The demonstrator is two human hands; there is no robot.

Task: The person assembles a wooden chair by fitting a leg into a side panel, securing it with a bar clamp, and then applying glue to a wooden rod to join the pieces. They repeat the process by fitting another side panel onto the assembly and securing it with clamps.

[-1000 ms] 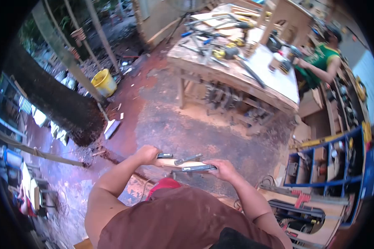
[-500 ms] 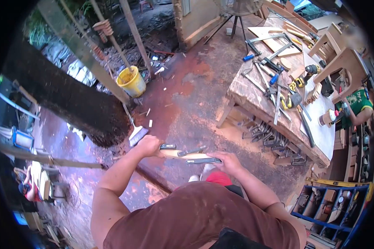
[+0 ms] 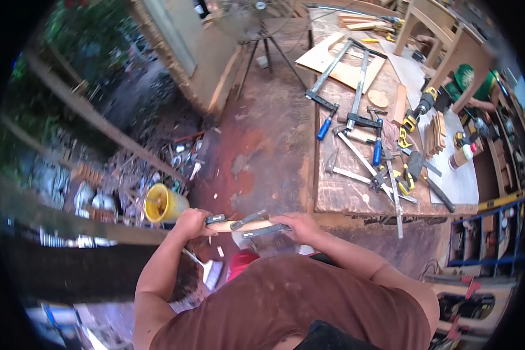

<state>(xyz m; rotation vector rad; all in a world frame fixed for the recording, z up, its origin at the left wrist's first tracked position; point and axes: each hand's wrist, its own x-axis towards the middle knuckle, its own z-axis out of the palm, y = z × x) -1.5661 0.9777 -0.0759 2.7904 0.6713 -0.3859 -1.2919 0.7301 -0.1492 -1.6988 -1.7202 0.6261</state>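
In front of my body I hold a pale, slightly curved wooden piece [image 3: 225, 227] level between both hands. My left hand [image 3: 191, 226] is closed around its left end, and my right hand [image 3: 301, 227] grips the right end. Dark metal pieces that look like small clamps sit along the wood: one dark clamp [image 3: 215, 219] beside my left fingers, a slanted one [image 3: 248, 220] near the middle, and a longer one [image 3: 265, 231] reaching my right fingers. My fingers and palms hide the ends of the wood.
Ahead to the right stands a workbench [image 3: 332, 195] bearing bar clamps [image 3: 356, 96], a cordless drill [image 3: 419, 111], hammers and wood pieces. A person in green [image 3: 478, 87] is beyond it. At left are a yellow bucket [image 3: 168, 204] and a broom [image 3: 210, 273]; a fan [image 3: 254, 23] stands ahead.
My view and body have turned right, so the workbench now lies more directly ahead. The bucket has shifted left and lower in view. Both hands keep hold of the wood.
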